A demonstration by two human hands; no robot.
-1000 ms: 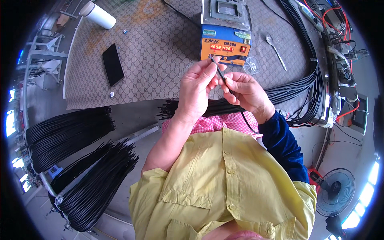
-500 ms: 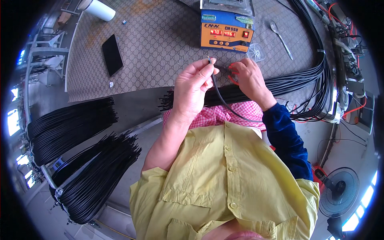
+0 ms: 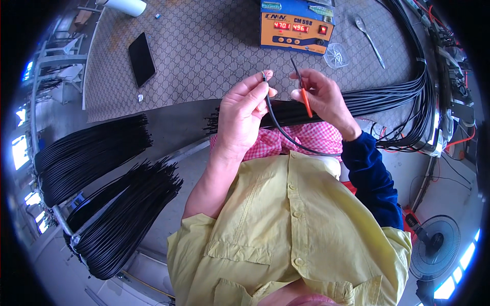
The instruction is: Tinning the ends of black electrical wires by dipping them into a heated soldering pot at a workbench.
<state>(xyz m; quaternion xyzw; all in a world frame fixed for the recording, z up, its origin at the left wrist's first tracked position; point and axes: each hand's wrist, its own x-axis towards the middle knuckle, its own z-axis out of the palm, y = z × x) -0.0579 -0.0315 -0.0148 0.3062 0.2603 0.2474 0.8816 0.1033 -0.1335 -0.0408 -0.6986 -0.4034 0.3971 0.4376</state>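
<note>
My left hand [image 3: 240,109] is closed in a pinch on a black cable [image 3: 275,120], close to its end. Thin light-coloured wire ends poke out at the fingertips, and the cable curves down and right across my lap. In my right hand [image 3: 324,94] is an orange-handled hand tool [image 3: 307,99] with a narrow dark tip pointing up and away; its exact kind is unclear. The tool is just right of the cable end, apart from it. A thick bundle of black cables [image 3: 377,102] runs behind and below my right hand.
A blue and orange powered box with a lit display [image 3: 296,33] stands at the far side, beside a small clear dish [image 3: 336,55] and a spoon [image 3: 370,43]. A phone [image 3: 142,60] lies left. Hanging cable bundles [image 3: 97,153] are lower left; a fan [image 3: 435,245] is lower right.
My right hand has turned and brought the orange-handled tool upright, tip upward. My left hand still pinches the cable. The view has shifted slightly, so the table things sit higher.
</note>
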